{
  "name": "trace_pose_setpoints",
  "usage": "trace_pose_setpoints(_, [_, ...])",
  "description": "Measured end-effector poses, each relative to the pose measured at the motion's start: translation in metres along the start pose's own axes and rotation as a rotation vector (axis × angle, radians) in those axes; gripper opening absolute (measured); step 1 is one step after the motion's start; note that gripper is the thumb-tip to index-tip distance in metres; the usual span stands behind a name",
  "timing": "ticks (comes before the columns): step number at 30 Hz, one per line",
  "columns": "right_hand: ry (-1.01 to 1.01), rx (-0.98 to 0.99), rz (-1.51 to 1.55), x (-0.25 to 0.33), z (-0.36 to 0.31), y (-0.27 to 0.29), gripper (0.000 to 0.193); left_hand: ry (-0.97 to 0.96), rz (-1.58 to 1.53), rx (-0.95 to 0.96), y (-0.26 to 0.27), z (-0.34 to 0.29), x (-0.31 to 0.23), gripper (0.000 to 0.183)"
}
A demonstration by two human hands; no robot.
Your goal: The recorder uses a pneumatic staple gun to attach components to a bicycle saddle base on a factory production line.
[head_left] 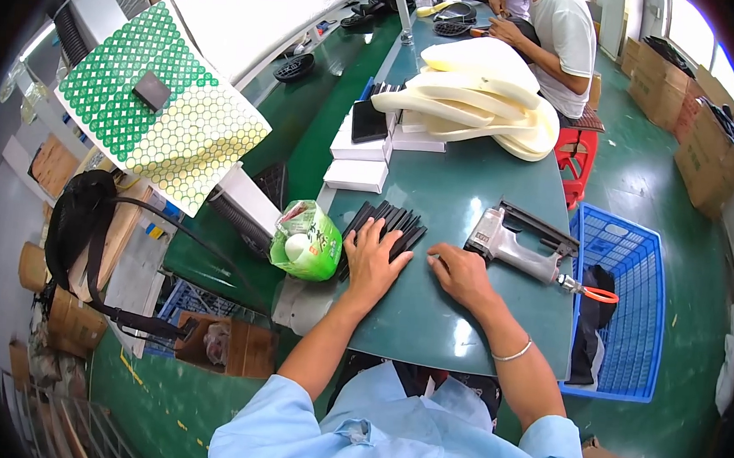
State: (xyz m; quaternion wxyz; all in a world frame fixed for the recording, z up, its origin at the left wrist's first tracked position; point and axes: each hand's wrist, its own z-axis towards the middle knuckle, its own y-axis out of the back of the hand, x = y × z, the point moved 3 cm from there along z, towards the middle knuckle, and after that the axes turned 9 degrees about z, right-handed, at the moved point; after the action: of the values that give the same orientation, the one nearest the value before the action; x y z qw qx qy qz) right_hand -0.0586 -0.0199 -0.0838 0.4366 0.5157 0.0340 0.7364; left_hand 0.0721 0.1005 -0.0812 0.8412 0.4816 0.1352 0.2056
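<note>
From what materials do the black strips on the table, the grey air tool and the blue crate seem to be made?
Black strips: metal or plastic, I cannot tell; straight, dark and slightly shiny.
Grey air tool: probably a metal body, since it is silvery grey with soft highlights.
Blue crate: likely moulded plastic, evenly coloured, with regular lattice walls.

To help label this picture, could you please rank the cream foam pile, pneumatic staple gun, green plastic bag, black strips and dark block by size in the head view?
1. Cream foam pile
2. Pneumatic staple gun
3. Green plastic bag and black strips: too alike to rank; the left hand covers some strips
4. Dark block
</note>
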Motion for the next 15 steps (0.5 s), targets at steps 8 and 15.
trace_pose_setpoints(8, [0.023,0.021,-0.015,0.002,0.000,-0.002,0.016,0.080,-0.105,-0.141,0.011,0.024,-0.009,0.012])
trace_pose_setpoints(15, [0.012,0.002,-0.010,0.000,-0.002,-0.001,0.015,0.193,-0.345,-0.313,0.009,0.021,-0.004,0.010])
